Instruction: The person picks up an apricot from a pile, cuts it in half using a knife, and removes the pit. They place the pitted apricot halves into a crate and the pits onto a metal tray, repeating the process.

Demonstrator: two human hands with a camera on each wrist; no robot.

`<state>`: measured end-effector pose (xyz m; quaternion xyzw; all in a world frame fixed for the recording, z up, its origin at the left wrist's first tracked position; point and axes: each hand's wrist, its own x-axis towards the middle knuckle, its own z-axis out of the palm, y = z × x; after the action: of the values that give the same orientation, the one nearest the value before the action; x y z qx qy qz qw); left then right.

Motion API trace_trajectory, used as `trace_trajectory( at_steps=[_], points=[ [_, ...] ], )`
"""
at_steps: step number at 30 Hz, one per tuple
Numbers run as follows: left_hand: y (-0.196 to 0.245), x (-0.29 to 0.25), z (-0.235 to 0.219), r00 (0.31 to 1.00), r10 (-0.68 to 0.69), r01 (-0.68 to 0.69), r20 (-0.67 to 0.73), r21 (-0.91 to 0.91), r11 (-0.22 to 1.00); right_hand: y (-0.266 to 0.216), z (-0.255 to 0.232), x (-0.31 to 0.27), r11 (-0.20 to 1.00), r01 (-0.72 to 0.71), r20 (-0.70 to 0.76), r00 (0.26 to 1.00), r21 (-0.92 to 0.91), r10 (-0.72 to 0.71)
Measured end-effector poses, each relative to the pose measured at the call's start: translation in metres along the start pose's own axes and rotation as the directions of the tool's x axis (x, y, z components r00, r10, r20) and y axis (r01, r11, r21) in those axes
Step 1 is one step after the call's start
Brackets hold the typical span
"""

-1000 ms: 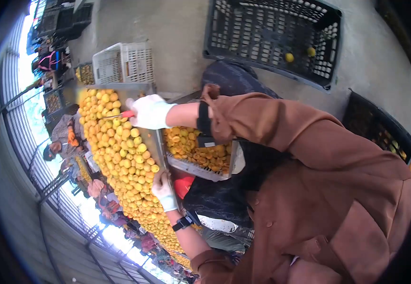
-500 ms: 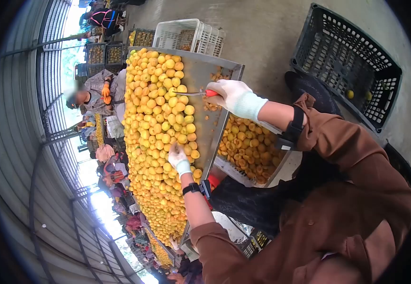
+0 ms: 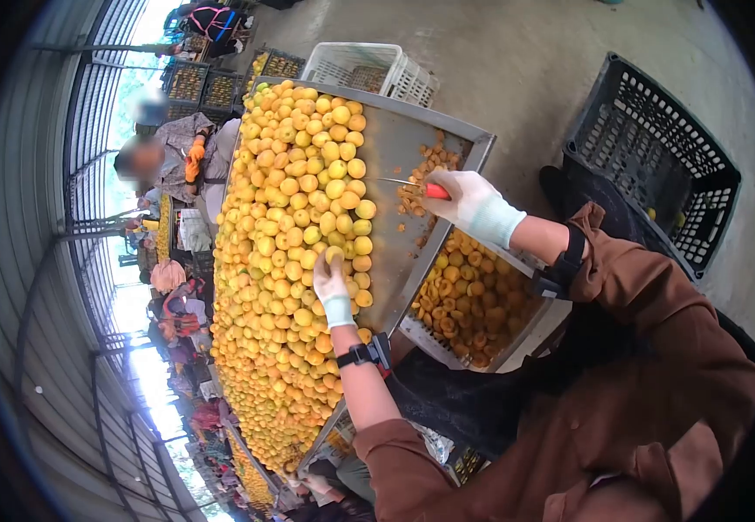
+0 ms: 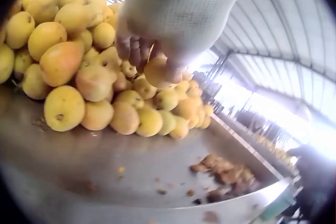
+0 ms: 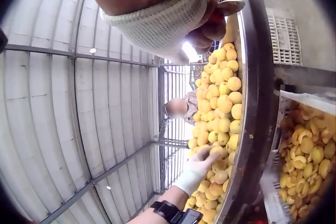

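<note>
A long metal tray [image 3: 395, 252] carries a big heap of yellow apricots [image 3: 290, 244]. My gloved left hand [image 3: 331, 265] is at the heap's near edge and grips one apricot [image 3: 335, 254]; in the left wrist view the fingers [image 4: 137, 50] curl round that apricot [image 4: 160, 71]. My gloved right hand [image 3: 457, 196] hovers over the bare metal and holds a red-handled knife [image 3: 434, 190], its blade pointing at the heap. The right wrist view shows the right hand [image 5: 210, 22] with the knife blade [image 5: 231, 7] above the tray rim [image 5: 252, 103].
A small pile of brown pits [image 3: 425, 178] lies on the tray by the knife. A crate of halved apricots [image 3: 473, 300] sits under my right arm. A black crate [image 3: 656, 165] and a white crate [image 3: 369, 65] stand on the floor. People [image 3: 177, 157] work across the tray.
My left hand moved from the tray's edge up into the heap and took hold of an apricot. The right hand with the knife shifted slightly toward the pits.
</note>
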<state>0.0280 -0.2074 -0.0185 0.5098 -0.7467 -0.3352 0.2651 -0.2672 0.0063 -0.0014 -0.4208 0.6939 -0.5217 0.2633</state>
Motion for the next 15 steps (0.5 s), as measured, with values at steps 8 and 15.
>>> trace_trajectory(
  at_steps=[8, 15],
  points=[
    [0.048, -0.064, 0.048, 0.957, 0.062, 0.263, 0.283, -0.938, 0.228, -0.008, 0.021, -0.010, 0.974, -0.019, 0.162, 0.987, 0.225, -0.018],
    [0.050, -0.076, 0.064, 0.960, 0.170, 0.214, 0.224, -0.974, 0.072, -0.031, 0.036, 0.000, 0.989, 0.119, 0.257, 0.956, 0.092, -0.139]
  ],
)
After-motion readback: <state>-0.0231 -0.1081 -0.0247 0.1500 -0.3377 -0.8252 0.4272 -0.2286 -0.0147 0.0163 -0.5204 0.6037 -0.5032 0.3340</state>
